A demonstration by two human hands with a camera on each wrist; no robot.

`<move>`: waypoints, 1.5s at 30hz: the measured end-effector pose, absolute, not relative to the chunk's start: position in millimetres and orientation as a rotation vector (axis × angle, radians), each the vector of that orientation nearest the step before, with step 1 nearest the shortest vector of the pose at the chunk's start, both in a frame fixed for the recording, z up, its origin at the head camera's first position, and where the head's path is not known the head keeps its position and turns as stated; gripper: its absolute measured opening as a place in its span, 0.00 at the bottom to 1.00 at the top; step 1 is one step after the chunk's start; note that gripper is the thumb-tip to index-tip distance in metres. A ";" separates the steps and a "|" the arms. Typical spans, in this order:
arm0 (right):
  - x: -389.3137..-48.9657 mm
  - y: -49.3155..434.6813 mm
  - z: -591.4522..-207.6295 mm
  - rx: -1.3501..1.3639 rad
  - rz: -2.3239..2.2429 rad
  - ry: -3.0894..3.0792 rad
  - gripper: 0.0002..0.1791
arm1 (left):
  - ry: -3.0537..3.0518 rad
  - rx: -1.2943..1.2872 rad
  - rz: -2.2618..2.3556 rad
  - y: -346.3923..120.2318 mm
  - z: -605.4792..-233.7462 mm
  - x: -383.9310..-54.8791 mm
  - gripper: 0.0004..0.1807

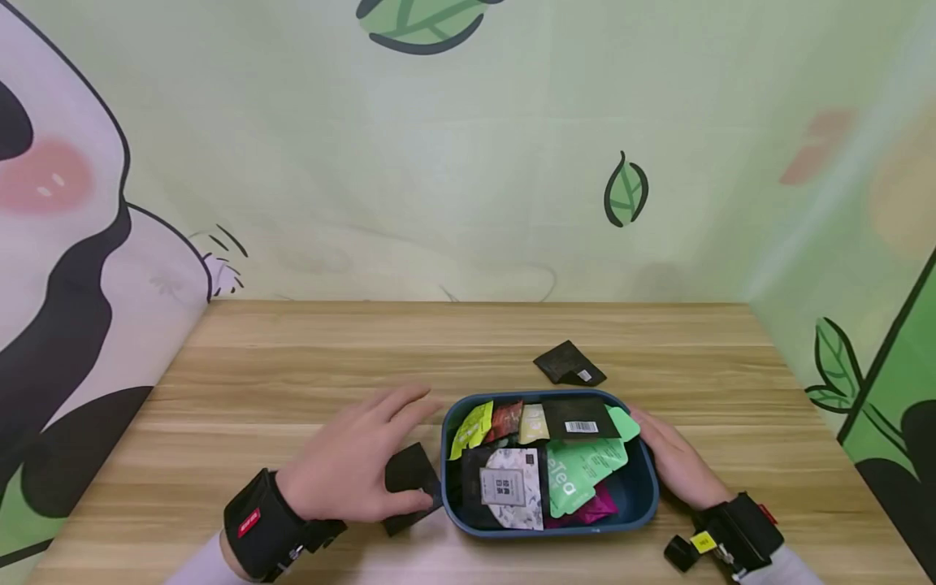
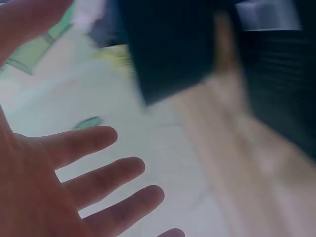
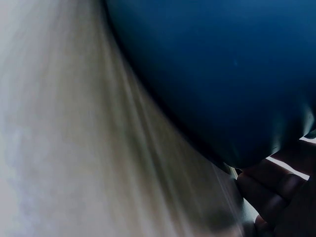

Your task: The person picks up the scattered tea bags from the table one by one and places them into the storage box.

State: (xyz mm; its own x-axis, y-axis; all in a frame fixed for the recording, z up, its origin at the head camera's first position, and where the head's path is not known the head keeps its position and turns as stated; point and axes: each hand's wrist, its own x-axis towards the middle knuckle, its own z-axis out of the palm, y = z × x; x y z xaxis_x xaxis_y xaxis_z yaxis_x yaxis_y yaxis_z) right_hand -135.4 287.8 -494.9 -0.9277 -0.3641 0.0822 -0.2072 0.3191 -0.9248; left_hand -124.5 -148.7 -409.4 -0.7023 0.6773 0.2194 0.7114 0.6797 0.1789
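Observation:
My left hand, fingers spread, hovers left of a blue plastic basin. A black packet stands tilted beside the basin's left end; the left thumb overlaps it in the head view. In the left wrist view the fingers are straight and apart, with nothing between them. My right hand rests along the basin's right outer wall. In the right wrist view its fingers touch the blue wall; its fingertips are partly hidden.
Inside the basin lie several sachets: a yellow one, a red one, a black one with a barcode, a mint-green one, a black-and-white one and a magenta one. Another black packet lies on the wooden table behind it.

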 end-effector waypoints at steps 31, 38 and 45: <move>-135.7 286.7 -493.5 -0.532 -1.680 2.396 0.34 | -3.009 -1.088 -0.230 -147.0 -457.2 -111.1 0.43; -135.4 287.4 -494.0 -0.524 -1.657 2.426 0.34 | -2.984 -1.099 -0.238 -145.5 -456.8 -111.2 0.38; -134.8 287.6 -492.9 -0.514 -1.654 2.433 0.34 | -2.980 -1.105 -0.253 -144.6 -455.2 -115.4 0.31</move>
State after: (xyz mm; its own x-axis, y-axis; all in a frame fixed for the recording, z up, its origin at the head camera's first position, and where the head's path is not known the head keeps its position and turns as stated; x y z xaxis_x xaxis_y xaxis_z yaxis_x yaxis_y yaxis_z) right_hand -134.8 287.6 -492.9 -0.9291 -0.3642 0.0638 -0.1932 0.3311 -0.9236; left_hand -115.4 -144.6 -455.2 -0.7589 0.6511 0.0112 0.6436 0.7474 0.1646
